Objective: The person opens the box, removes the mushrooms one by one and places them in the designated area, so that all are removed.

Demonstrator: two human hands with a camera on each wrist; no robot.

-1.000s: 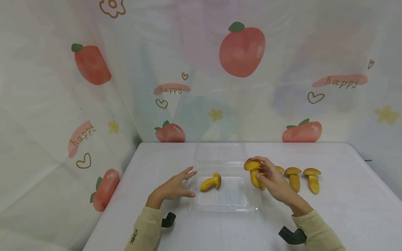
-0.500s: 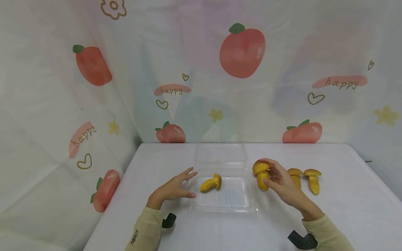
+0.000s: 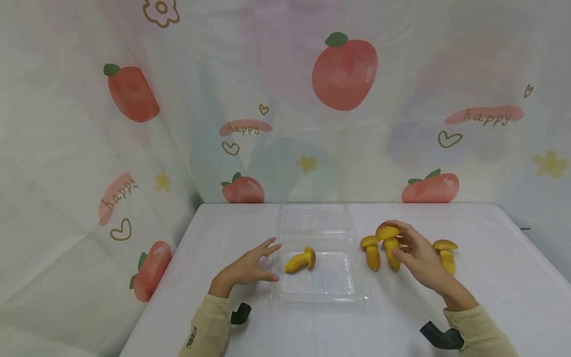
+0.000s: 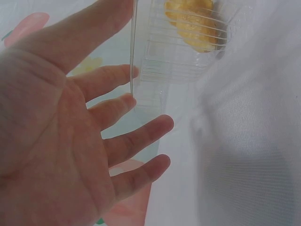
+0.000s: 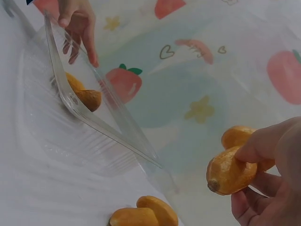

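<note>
A yellow toy mushroom with a brown-yellow cap (image 3: 391, 248) is pinched between the thumb and fingers of my right hand (image 3: 419, 260), right of the clear plastic clamshell box (image 3: 316, 290). One more mushroom (image 3: 372, 255) rests on the table just left of it. Another mushroom (image 3: 446, 258) lies partly hidden behind the right hand. Inside the box, a mushroom (image 3: 301, 261) lies on its side. My left hand (image 3: 247, 267) stays at the box's left side, fingers spread and extended; in the left wrist view fingertips meet the clear rim (image 4: 133, 47).
The box's lid (image 3: 314, 218) stands raised toward the back of the white table (image 3: 312, 327). A patterned cloth (image 3: 285, 74) with printed fruit hangs behind and at the left. Black camera mounts (image 3: 441, 337) sit at both wrists.
My right hand has moved right with the mushroom, uncovering the one to its left and covering part of the rightmost one. The left hand and the box have stayed put.
</note>
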